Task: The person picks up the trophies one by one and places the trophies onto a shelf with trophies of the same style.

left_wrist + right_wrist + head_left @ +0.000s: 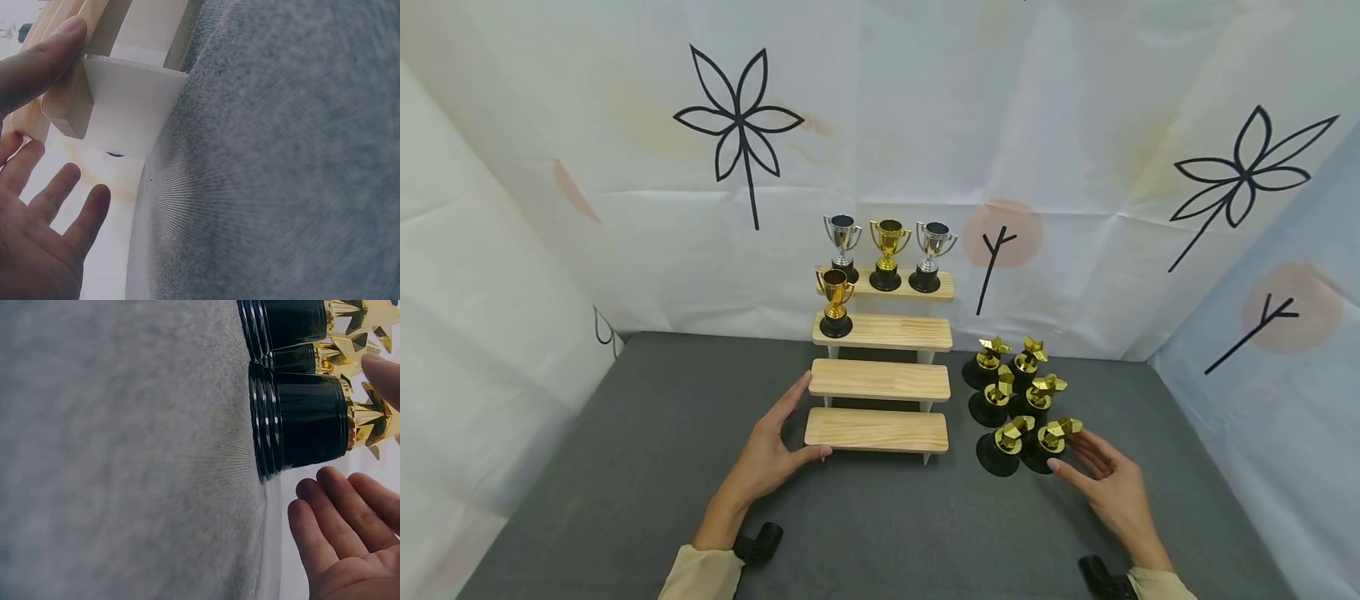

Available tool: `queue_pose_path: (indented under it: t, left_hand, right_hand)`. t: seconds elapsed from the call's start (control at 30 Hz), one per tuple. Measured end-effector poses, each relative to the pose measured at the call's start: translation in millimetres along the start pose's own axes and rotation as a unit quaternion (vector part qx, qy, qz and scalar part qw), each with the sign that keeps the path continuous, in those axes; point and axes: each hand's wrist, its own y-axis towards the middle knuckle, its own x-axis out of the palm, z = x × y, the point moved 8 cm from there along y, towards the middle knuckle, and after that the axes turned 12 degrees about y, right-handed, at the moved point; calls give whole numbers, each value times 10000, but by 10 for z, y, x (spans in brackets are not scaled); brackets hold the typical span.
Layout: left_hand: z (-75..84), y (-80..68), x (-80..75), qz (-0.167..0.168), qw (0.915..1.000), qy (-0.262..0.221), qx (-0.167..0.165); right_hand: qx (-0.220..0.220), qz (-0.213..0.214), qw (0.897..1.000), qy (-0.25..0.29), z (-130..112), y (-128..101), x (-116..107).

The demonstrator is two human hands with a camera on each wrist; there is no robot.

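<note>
A four-step wooden display stand (pixel 876 430) stands on the dark table. My left hand (pixel 767 461) is at its left side, the thumb touching the front corner of the bottom step and the fingers spread along the side. In the left wrist view the thumb (pixel 47 59) lies against the wooden edge above a white support (pixel 128 103). My right hand (pixel 1116 492) reaches round the nearest right star trophy (pixel 1038 458), fingers loosely bent. In the right wrist view the fingers (pixel 340 515) are apart from its black base (pixel 312 419); the thumb is by the gold star.
Several more star trophies (pixel 997 454) stand close together right of the stand. On the top step are a gold cup (pixel 889 237) and two silver cups (pixel 935 242); a bronze-gold cup (pixel 835 292) stands left on the step below. A patterned white cloth (pixel 910 125) hangs behind the table.
</note>
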Motion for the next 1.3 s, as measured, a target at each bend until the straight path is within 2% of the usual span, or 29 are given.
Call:
queue_pose_path:
  t: [0.27,0.57,0.73,0.93,1.17,1.3]
  left_hand:
    - [7,2,4,11,10000,-22,3]
    - [21,27,5,12,10000,-38,38]
    - [20,16,1,22,10000,-31,-2]
    - [20,18,3,32,10000,-34,-7]
    - [33,28,-4,155,9998,39,99]
    - [33,27,-4,197,9998,46,83]
  right_hand:
    - [325,-355,9987,-160,48,56,63]
    - [-82,-172,9992,-339,4,88,70]
    - [-17,-120,9991,-406,1,77,64]
    - [-34,268,9989,-373,-72,46,-76]
    - [-221,910,9955,-139,-353,19,-340]
    - [-276,1096,9936,-10,-532,11,-445]
